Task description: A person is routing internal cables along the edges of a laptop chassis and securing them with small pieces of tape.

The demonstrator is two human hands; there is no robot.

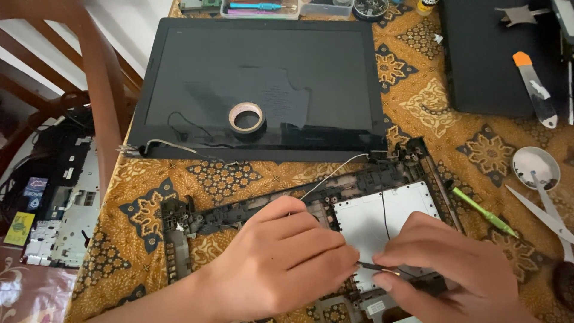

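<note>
Head view: looking down on a table (418, 101) covered with a brown and gold patterned cloth.
Far left: a wooden chair frame (98, 90), and below it loose circuit boards (60, 203) lying off the table edge.
Upper middle: a flat black laptop lid (263, 78) with a roll of tape (246, 118) resting on it; thin cables run from its lower left corner.
Top edge: a clear tray of small tools (260, 8).
Laptop frame (311, 206): a stripped black plastic base lies near the front of the table, just below the lid, with a white metal plate (371, 221) set in its right half; a white wire (332, 173) arcs from it up to the lid's hinge.
Left hand (287, 257): rests on the frame, fingers curled together, tips pinched at a thin dark cable (373, 267).
Right hand (442, 263): meets the left over the plate, fingers closed on the same cable end.
Right of the frame: a green-handled tool (483, 211) lies just beside it.
Far right: a black mat (490, 60) with an orange-tipped pry tool (534, 90), a round metal dish (535, 167), and scissors (547, 215).
</note>
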